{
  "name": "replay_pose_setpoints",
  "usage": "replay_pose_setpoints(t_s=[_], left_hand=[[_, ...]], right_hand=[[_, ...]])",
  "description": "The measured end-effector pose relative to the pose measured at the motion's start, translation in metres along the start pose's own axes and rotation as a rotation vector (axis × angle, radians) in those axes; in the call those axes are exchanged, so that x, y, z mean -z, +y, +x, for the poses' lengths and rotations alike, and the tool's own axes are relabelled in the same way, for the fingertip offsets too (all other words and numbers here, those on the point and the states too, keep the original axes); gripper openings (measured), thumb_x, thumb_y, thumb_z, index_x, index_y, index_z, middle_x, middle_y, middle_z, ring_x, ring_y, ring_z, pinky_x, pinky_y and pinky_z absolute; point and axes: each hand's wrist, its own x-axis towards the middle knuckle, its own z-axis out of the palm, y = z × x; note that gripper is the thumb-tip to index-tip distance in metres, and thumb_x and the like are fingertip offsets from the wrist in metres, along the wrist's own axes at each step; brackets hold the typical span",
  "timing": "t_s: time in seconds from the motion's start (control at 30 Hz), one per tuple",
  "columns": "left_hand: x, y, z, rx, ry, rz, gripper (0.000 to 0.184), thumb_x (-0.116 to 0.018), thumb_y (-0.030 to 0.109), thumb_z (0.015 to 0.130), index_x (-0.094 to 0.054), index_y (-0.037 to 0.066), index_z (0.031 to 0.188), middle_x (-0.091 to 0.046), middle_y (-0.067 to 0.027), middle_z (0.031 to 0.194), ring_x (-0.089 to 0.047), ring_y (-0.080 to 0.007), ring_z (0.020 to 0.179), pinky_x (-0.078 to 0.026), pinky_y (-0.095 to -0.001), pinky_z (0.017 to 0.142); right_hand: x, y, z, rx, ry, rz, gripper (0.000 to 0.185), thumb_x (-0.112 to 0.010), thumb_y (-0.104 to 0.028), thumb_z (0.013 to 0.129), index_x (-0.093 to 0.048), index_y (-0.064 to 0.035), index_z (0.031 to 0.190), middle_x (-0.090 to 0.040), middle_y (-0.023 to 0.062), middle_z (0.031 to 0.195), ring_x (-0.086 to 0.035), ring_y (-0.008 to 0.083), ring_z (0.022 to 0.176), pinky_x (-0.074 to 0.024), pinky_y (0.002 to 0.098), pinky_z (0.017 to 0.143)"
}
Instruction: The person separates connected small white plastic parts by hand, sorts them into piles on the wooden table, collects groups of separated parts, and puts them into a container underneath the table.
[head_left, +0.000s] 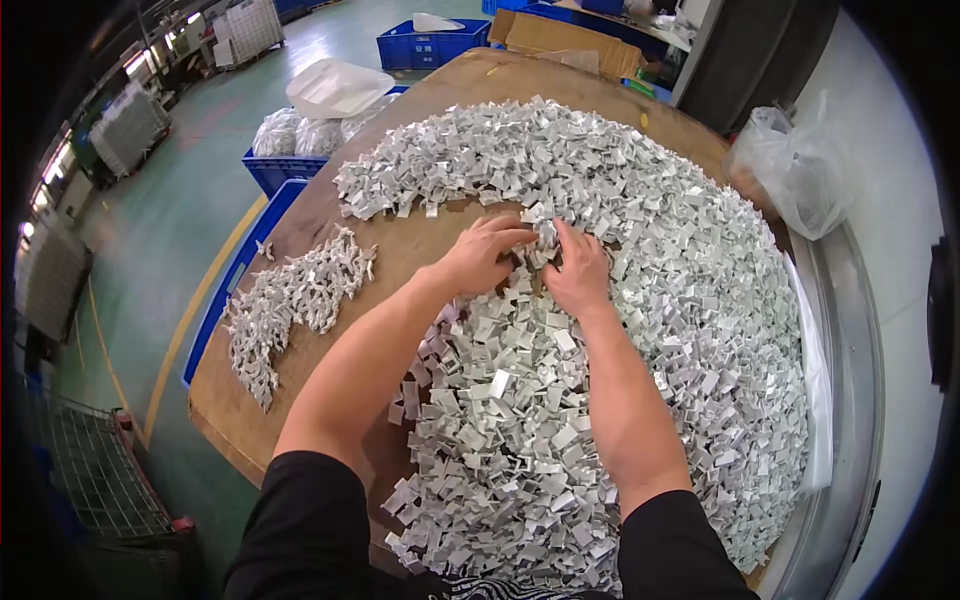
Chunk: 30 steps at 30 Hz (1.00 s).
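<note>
Parts (710, 290) cover most of the table (400, 238) in a broad heap, sweeping from twelve o'clock through three to six around the hands. A small clump of them lies between the two hands, right at the fingertips: the left hand (484, 254) sits at the clump's nine o'clock, the right hand (582, 272) at its four. The fingers of both hands are bent inward among the parts; I cannot tell whether they are clamped on any or merely touching. A smaller heap (300, 290) lies well apart, between eight and nine o'clock from the hands. A clear bag (800, 175) rests toward two o'clock, beyond the parts.
</note>
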Motion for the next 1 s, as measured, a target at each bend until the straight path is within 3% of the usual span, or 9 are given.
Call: replay_pose_setpoints(t_s=[0.13,0.23,0.27,0.4,0.47,0.57,0.77,0.9,1.0], left_hand=[[0.001,0.003,-0.033,0.225,0.220,-0.007,0.036,-0.066,0.010,0.078,-0.069,0.011,0.114,-0.057,-0.0135,0.123,-0.054,-0.0343,0.117,-0.044,-0.0396,0.101],[0.013,0.018,-0.039,0.338,0.077,0.009,0.033,-0.068,0.015,0.077,-0.070,0.011,0.110,-0.058,-0.0116,0.119,-0.057,-0.0312,0.111,-0.046,-0.0389,0.097],[0.008,0.012,-0.042,0.178,0.157,0.020,0.027,-0.071,0.020,0.077,-0.072,0.009,0.101,-0.062,-0.0100,0.107,-0.062,-0.0282,0.099,-0.050,-0.0372,0.087],[0.025,0.013,-0.034,0.184,-0.078,-0.204,0.022,-0.071,0.024,0.078,-0.071,0.006,0.090,-0.067,-0.0083,0.083,-0.065,-0.0242,0.078,-0.051,-0.0359,0.072],[0.034,0.020,-0.031,0.377,-0.097,-0.345,0.020,-0.070,0.025,0.078,-0.070,0.006,0.084,-0.067,-0.0081,0.072,-0.065,-0.0254,0.071,-0.051,-0.0371,0.069],[0.024,0.011,-0.030,0.288,0.013,-0.306,0.022,-0.070,0.025,0.078,-0.069,0.004,0.083,-0.069,-0.0079,0.072,-0.065,-0.0248,0.065,-0.051,-0.0366,0.065],[0.014,0.007,-0.029,0.225,0.102,-0.160,0.015,-0.065,0.016,0.082,-0.069,0.008,0.094,-0.069,-0.0094,0.085,-0.066,-0.0288,0.084,-0.052,-0.0395,0.076],[-0.001,0.003,-0.011,0.016,0.322,-0.039,0.021,-0.063,0.011,0.082,-0.068,0.010,0.103,-0.069,-0.0103,0.093,-0.065,-0.0311,0.095,-0.051,-0.0414,0.082],[0.004,-0.003,0.007,-0.013,0.033,0.020,0.022,-0.063,0.009,0.081,-0.068,0.010,0.102,-0.067,-0.0114,0.101,-0.063,-0.0327,0.099,-0.051,-0.0427,0.084]], right_hand=[[0.002,-0.003,-0.001,0.080,0.092,0.052,0.049,-0.066,-0.017,0.072,-0.064,-0.0115,0.121,-0.065,0.0120,0.108,-0.058,0.0351,0.102,-0.0465,0.0422,0.094],[0.012,-0.010,-0.003,-0.026,0.011,-0.070,0.029,-0.066,-0.018,0.072,-0.068,-0.0104,0.100,-0.064,0.0125,0.097,-0.057,0.0332,0.096,-0.0465,0.0433,0.088],[0.007,-0.006,-0.003,0.029,0.089,-0.029,0.015,-0.068,-0.018,0.069,-0.071,-0.0121,0.083,-0.063,0.0114,0.089,-0.059,0.0326,0.089,-0.0498,0.0418,0.081],[0.016,-0.007,0.000,0.028,-0.032,0.049,0.008,-0.061,-0.011,0.068,-0.066,-0.0089,0.073,-0.064,0.0112,0.083,-0.059,0.0335,0.084,-0.0491,0.0429,0.077],[0.018,0.001,0.002,0.046,-0.090,0.120,0.010,-0.059,-0.010,0.068,-0.066,-0.0082,0.074,-0.063,0.0113,0.081,-0.059,0.0331,0.082,-0.0490,0.0433,0.075],[0.025,-0.004,0.003,-0.043,-0.154,0.243,0.012,-0.057,-0.011,0.072,-0.067,-0.0058,0.074,-0.067,0.0115,0.076,-0.063,0.0323,0.074,-0.0514,0.0413,0.071],[0.030,-0.014,0.004,-0.166,-0.220,0.159,0.018,-0.058,-0.017,0.077,-0.069,-0.0044,0.083,-0.071,0.0131,0.076,-0.068,0.0312,0.070,-0.0536,0.0399,0.067],[0.030,-0.014,0.004,-0.177,-0.234,0.032,0.025,-0.059,-0.020,0.077,-0.070,-0.0075,0.094,-0.071,0.0120,0.090,-0.066,0.0325,0.082,-0.0531,0.0413,0.076],[0.018,-0.005,0.003,-0.053,-0.032,-0.050,0.036,-0.058,-0.023,0.077,-0.068,-0.0097,0.109,-0.065,0.0106,0.113,-0.058,0.0352,0.104,-0.0468,0.0445,0.095]])
